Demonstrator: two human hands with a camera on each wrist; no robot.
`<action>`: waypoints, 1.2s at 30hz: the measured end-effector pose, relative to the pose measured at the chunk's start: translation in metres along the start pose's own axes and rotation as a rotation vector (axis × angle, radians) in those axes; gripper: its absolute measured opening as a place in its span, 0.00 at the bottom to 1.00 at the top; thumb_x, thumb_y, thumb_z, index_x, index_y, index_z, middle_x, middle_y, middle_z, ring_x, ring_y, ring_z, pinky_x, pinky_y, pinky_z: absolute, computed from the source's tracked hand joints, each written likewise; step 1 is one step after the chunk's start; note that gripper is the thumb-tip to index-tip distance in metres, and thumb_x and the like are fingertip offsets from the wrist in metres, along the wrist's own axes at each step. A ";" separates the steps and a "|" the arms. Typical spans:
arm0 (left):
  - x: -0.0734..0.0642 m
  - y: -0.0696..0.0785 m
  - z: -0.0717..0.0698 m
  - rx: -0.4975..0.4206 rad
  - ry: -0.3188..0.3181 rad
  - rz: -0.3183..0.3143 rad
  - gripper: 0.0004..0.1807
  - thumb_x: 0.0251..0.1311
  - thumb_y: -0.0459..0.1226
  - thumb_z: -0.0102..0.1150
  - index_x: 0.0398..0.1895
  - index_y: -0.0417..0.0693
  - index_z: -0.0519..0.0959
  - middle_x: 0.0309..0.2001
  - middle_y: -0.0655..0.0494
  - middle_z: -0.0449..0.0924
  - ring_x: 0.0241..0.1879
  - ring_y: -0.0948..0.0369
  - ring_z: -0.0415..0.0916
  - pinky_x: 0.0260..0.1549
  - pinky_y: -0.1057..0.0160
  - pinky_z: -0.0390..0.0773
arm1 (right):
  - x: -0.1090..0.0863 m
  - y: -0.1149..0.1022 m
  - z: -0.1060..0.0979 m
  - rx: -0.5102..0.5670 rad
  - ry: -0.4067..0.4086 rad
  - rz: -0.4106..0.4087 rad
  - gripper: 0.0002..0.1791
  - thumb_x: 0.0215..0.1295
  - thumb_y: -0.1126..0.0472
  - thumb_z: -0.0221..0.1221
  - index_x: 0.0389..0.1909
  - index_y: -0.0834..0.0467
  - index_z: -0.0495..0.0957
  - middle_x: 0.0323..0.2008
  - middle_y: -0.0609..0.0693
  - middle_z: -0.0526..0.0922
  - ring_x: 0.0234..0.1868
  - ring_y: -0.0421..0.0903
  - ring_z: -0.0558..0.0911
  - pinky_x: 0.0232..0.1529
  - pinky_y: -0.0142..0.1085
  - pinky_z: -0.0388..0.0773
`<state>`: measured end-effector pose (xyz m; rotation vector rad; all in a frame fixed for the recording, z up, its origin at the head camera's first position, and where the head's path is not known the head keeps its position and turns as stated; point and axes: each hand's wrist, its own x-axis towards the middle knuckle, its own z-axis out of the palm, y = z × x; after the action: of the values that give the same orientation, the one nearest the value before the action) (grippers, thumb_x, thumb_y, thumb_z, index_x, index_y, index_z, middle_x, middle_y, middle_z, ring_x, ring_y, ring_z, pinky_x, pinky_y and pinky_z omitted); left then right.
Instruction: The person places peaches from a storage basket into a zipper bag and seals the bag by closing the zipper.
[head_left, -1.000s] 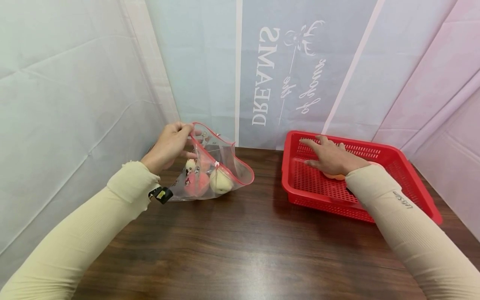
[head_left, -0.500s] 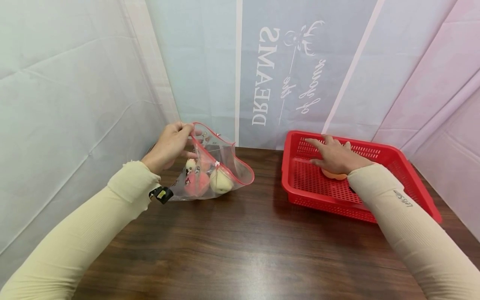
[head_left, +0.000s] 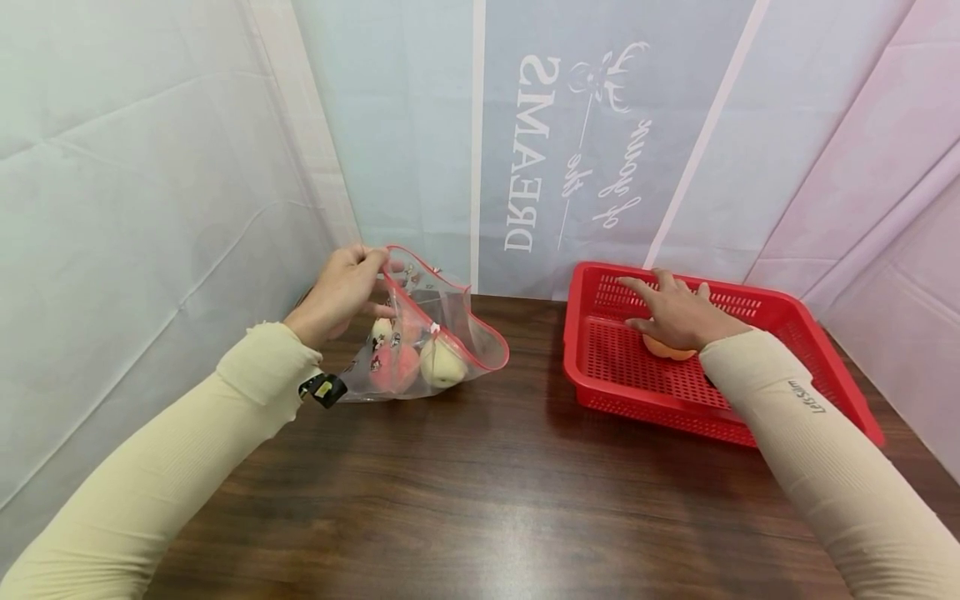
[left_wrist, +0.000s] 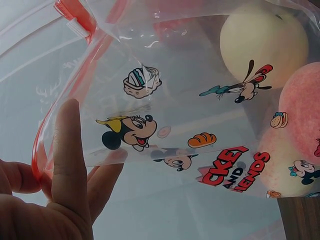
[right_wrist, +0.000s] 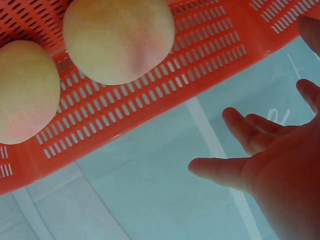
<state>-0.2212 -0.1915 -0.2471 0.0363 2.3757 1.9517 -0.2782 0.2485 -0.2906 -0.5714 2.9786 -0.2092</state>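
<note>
My left hand [head_left: 337, 287] pinches the red-edged rim of a clear zip bag [head_left: 457, 312] with cartoon prints. The bag's mouth gapes to the right, its white slider on the rim. Inside lie a pink peach [head_left: 394, 368], a pale yellow round fruit [head_left: 442, 363] and more pale fruit partly hidden. My right hand [head_left: 675, 315], fingers spread, hovers over a red perforated basket [head_left: 645, 396]. Beneath it shows an orange thing [head_left: 669, 351], mostly hidden, its kind unclear. In the right wrist view, a pale peach [right_wrist: 117, 40] and a second peach [right_wrist: 25, 92] lie in the basket, apart from the fingers.
Both stand on a dark wooden table [head_left: 480, 500], with bare wood between bag and basket. A printed cloth backdrop [head_left: 420, 125] rises right behind them. Cloth walls [head_left: 150, 183] close in the left and right sides.
My right hand has shifted slightly right within the basket area, and a little more of the orange thing shows. The left hand and the bag have stayed put.
</note>
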 end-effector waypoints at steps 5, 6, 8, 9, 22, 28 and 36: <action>-0.001 0.000 0.000 0.000 -0.001 0.002 0.15 0.78 0.40 0.36 0.34 0.39 0.63 0.68 0.38 0.68 0.60 0.40 0.73 0.37 0.61 0.89 | 0.001 0.005 0.002 -0.002 -0.001 -0.004 0.49 0.61 0.51 0.67 0.78 0.49 0.50 0.70 0.72 0.52 0.67 0.76 0.56 0.63 0.82 0.40; -0.001 0.000 0.000 0.000 -0.001 0.003 0.15 0.78 0.40 0.36 0.34 0.39 0.63 0.68 0.38 0.68 0.60 0.40 0.73 0.37 0.60 0.89 | 0.001 0.005 0.003 -0.003 -0.002 -0.004 0.49 0.61 0.51 0.67 0.78 0.49 0.50 0.70 0.72 0.52 0.67 0.76 0.56 0.63 0.82 0.39; -0.001 -0.001 0.000 0.002 -0.003 0.005 0.15 0.78 0.40 0.36 0.34 0.39 0.62 0.68 0.38 0.68 0.60 0.40 0.73 0.37 0.60 0.89 | 0.002 0.006 0.004 -0.011 -0.001 -0.003 0.49 0.61 0.51 0.67 0.78 0.50 0.50 0.70 0.72 0.52 0.66 0.76 0.56 0.63 0.82 0.40; -0.001 -0.001 0.000 0.001 -0.003 0.007 0.15 0.78 0.40 0.36 0.34 0.39 0.62 0.68 0.38 0.67 0.60 0.40 0.72 0.37 0.60 0.89 | 0.002 0.007 0.004 -0.018 0.000 -0.002 0.49 0.61 0.51 0.67 0.78 0.50 0.51 0.70 0.72 0.52 0.66 0.76 0.57 0.63 0.82 0.40; 0.000 -0.002 -0.002 0.029 0.002 0.000 0.15 0.78 0.40 0.35 0.34 0.40 0.63 0.68 0.39 0.68 0.54 0.45 0.77 0.38 0.60 0.89 | 0.011 0.018 0.014 -0.108 -0.013 0.024 0.48 0.62 0.52 0.66 0.77 0.51 0.50 0.68 0.75 0.53 0.62 0.79 0.61 0.59 0.85 0.42; 0.001 -0.002 -0.002 0.024 -0.001 0.003 0.15 0.78 0.40 0.35 0.34 0.40 0.62 0.68 0.38 0.67 0.60 0.41 0.74 0.37 0.60 0.89 | 0.013 0.020 0.016 -0.102 -0.046 0.045 0.50 0.61 0.50 0.67 0.78 0.51 0.49 0.69 0.76 0.50 0.65 0.80 0.57 0.59 0.85 0.39; 0.001 -0.002 -0.003 0.018 0.000 0.005 0.15 0.79 0.40 0.35 0.34 0.40 0.62 0.68 0.38 0.67 0.60 0.40 0.72 0.36 0.60 0.89 | 0.013 0.022 0.020 -0.116 -0.085 0.056 0.50 0.60 0.50 0.67 0.78 0.52 0.50 0.70 0.77 0.49 0.67 0.81 0.54 0.59 0.84 0.38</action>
<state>-0.2228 -0.1944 -0.2491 0.0427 2.3952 1.9327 -0.2952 0.2617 -0.3146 -0.4938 2.9335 -0.0075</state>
